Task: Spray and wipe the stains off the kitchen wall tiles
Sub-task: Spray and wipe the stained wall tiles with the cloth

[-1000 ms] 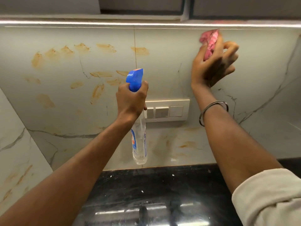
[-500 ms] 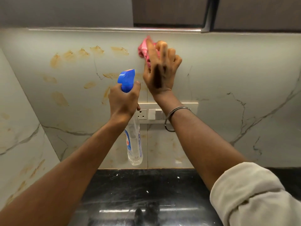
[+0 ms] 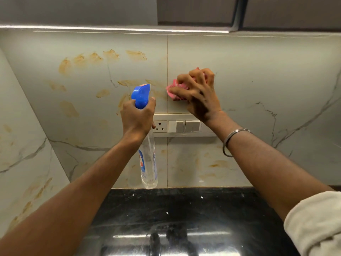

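Marble-look wall tiles (image 3: 258,74), brown stains (image 3: 88,58) mostly left. Black countertop (image 3: 184,215) near. Left hand (image 3: 137,120) grips spray bottle (image 3: 147,159) neck; right hand (image 3: 200,93), fingers curled, presses pink cloth (image 3: 172,90) on tile above switch panel (image 3: 177,125).

The right hand (image 3: 200,95) holds a cloth (image 3: 173,90) against the wall tiles (image 3: 258,71), just above the switch panel (image 3: 181,125). To its left and slightly lower, the left hand (image 3: 137,120) grips a spray bottle (image 3: 148,163) that hangs down before the panel's left end. Stains (image 3: 114,54) lie above and left of the left hand. The countertop (image 3: 184,204) lies beneath both forearms.
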